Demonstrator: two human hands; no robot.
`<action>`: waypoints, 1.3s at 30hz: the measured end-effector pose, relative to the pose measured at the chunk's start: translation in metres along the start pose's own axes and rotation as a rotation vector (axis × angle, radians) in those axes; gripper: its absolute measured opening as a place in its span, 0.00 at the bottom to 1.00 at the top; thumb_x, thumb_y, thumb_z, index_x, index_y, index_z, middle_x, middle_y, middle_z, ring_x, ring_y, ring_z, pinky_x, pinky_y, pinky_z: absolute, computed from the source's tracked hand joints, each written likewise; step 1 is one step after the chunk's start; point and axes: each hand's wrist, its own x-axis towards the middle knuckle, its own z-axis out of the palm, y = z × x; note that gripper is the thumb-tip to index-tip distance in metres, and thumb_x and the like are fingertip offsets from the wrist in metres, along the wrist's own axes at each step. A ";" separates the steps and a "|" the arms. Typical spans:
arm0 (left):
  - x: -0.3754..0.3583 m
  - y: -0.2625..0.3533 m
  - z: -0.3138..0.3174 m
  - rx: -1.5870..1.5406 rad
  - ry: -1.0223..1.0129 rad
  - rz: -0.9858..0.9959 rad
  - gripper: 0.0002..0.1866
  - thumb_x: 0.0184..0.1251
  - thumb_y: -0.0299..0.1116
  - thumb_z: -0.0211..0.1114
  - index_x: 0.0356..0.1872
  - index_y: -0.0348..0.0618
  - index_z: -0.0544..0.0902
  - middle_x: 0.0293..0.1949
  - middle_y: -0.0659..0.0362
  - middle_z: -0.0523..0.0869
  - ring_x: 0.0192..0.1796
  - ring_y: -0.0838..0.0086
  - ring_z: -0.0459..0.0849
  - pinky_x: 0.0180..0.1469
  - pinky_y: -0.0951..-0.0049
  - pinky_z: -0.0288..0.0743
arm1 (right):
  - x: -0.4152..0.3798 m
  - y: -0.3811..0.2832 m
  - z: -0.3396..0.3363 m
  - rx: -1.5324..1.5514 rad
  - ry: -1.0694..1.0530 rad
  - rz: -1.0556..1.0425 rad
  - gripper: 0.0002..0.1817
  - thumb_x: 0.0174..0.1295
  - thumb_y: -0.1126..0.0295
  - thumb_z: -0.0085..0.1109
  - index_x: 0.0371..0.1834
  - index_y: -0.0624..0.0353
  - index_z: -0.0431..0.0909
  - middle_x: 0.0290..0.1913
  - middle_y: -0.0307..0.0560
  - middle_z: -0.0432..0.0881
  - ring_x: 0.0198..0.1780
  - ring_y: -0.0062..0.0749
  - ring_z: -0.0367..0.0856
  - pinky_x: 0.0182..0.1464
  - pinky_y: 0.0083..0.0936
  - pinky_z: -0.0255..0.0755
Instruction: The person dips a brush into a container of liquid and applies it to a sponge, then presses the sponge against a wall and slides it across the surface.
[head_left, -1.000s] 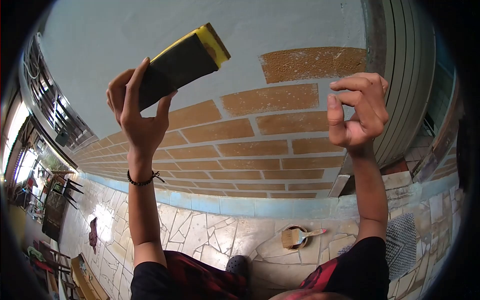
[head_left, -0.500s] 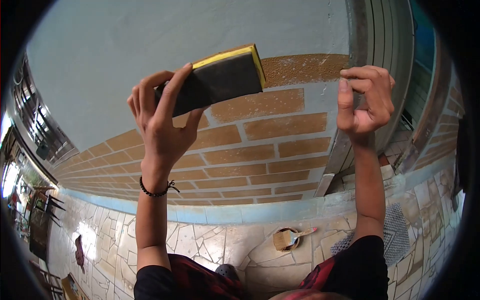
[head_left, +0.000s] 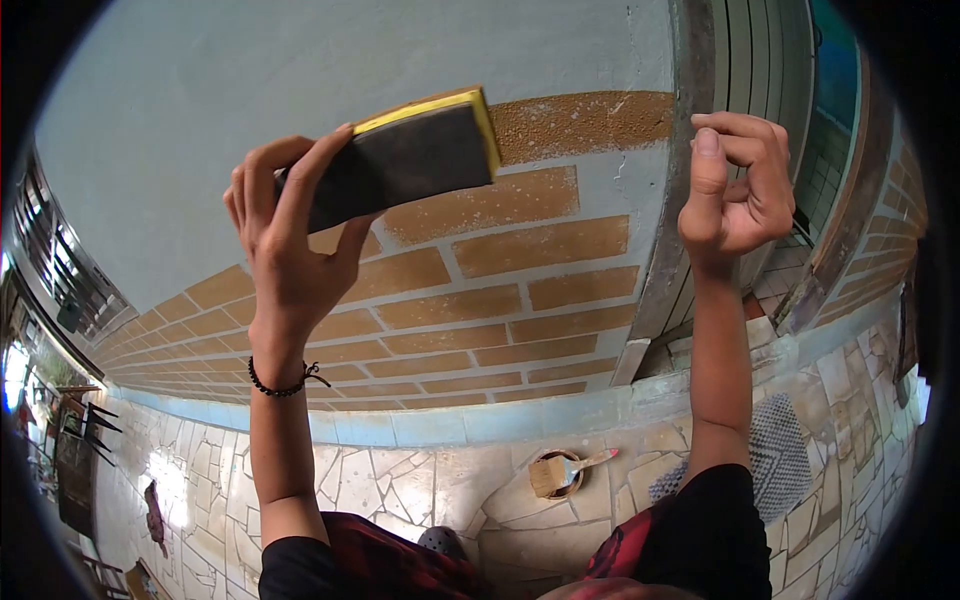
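My left hand (head_left: 290,225) is closed around one end of a rectangular sponge block (head_left: 400,160). Its flat black face is towards me, a yellow foam layer shows along the top and right edges, and brown colour lines the far side. Behind the block is the pale grey wall (head_left: 330,70), patterned with brown painted bricks (head_left: 540,247). My right hand (head_left: 740,185) is raised near the door frame with its fingers curled in. Its thumb and index fingertip are close together, and no object shows between them.
Below on the stone-tiled floor (head_left: 400,470), a wide paintbrush (head_left: 570,472) lies across a small round container (head_left: 568,490). A grey patterned cloth (head_left: 780,460) is by my right arm. The wooden door frame (head_left: 665,220) borders the wall. A dark reddish cloth (head_left: 155,515) lies at left.
My left hand and the sponge block have shifted left in view, as has the wall. My right hand has rotated slightly and stands further from the brown strip's edge.
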 end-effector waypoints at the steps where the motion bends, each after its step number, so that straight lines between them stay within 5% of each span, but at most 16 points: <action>1: -0.001 -0.005 0.000 -0.012 -0.006 0.000 0.44 0.39 0.30 0.89 0.67 0.57 0.86 0.55 0.60 0.82 0.59 0.65 0.78 0.65 0.59 0.66 | -0.002 0.000 0.001 0.005 -0.006 -0.006 0.07 0.59 0.75 0.68 0.24 0.57 0.81 0.33 0.40 0.90 0.37 0.31 0.82 0.47 0.28 0.68; 4: -0.004 -0.014 -0.004 0.000 -0.035 0.002 0.41 0.40 0.26 0.87 0.64 0.48 0.86 0.53 0.56 0.82 0.60 0.60 0.79 0.66 0.57 0.71 | -0.008 0.000 0.005 0.024 -0.033 -0.026 0.07 0.57 0.75 0.68 0.23 0.56 0.80 0.32 0.39 0.89 0.36 0.30 0.81 0.48 0.28 0.67; 39: -0.033 -0.032 0.010 -0.022 -0.103 -0.072 0.44 0.38 0.22 0.83 0.67 0.54 0.84 0.56 0.56 0.80 0.61 0.60 0.77 0.68 0.58 0.65 | -0.019 -0.040 0.032 0.062 -0.196 -0.111 0.08 0.53 0.72 0.69 0.22 0.54 0.78 0.32 0.37 0.87 0.37 0.33 0.81 0.52 0.35 0.66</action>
